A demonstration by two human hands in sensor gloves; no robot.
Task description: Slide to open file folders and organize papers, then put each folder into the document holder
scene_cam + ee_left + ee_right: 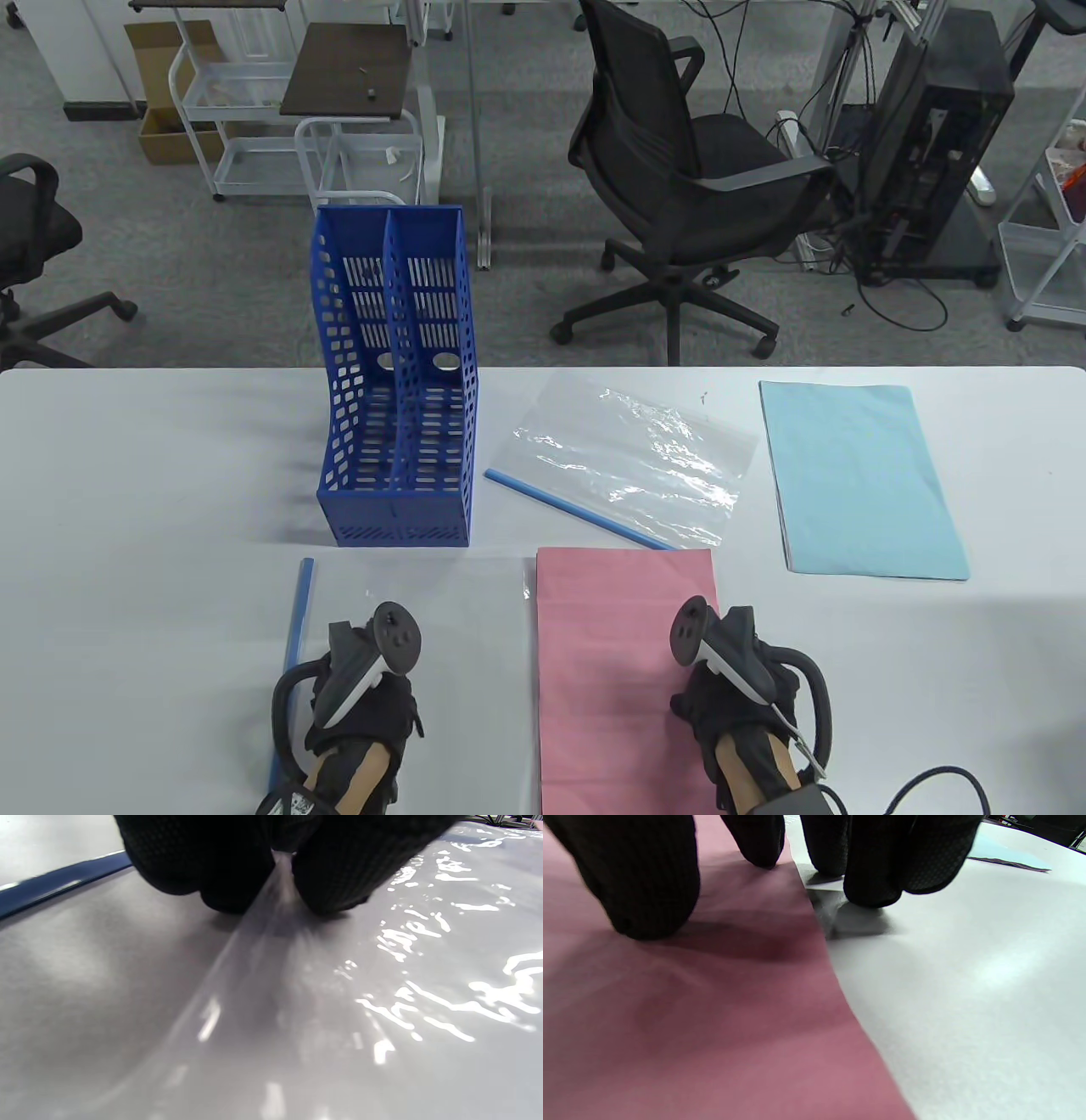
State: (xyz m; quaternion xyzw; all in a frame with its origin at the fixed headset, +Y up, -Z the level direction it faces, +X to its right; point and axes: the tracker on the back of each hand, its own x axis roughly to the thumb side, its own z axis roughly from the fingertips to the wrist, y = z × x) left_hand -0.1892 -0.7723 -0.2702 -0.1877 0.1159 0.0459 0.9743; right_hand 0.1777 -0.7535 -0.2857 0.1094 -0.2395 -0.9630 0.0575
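Desk in front of me, white, with both hands down at its near edge. My left hand rests on a clear folder whose blue slide bar runs along its left side; in the left wrist view the fingertips press onto the glossy plastic, but I cannot tell whether they pinch it or only lie on it. My right hand sits at the right edge of the pink paper, fingertips touching it and the desk beside it, not curled round anything I can see. A 2nd clear folder with its own blue bar lies beyond the pink sheet. Light blue paper lies at the far right. The blue document holder, 2 slots, stands upright left of that 2nd folder.
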